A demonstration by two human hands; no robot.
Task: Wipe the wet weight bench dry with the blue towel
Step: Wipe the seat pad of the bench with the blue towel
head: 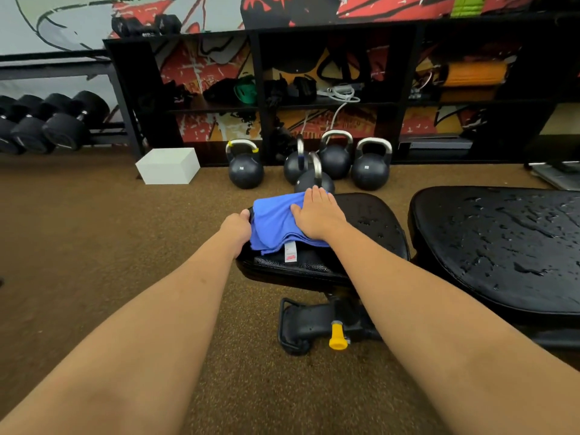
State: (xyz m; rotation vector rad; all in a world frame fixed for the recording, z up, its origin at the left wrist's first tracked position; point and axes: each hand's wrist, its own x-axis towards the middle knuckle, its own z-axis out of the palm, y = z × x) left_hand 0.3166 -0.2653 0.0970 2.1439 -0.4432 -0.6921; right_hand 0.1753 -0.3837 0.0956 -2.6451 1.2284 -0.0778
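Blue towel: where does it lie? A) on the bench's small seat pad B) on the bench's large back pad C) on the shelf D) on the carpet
A: the blue towel lies on the small seat pad under the flat right hand; the large pad is bare and wet.

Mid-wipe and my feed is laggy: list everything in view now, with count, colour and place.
bench seat pad: one, black, centre, droplets on its right part
bench back pad: one, black, right, covered in droplets
blue towel: one, folded, on seat pad's left end
kettlebells: five, dark grey, floor beyond the seat
dumbbells: at least three, black, rack far left
box: one, white, floor by black shelf unit
knob: one, yellow, bench frame below
left hand: grips seat pad's end
right hand: flat on towel
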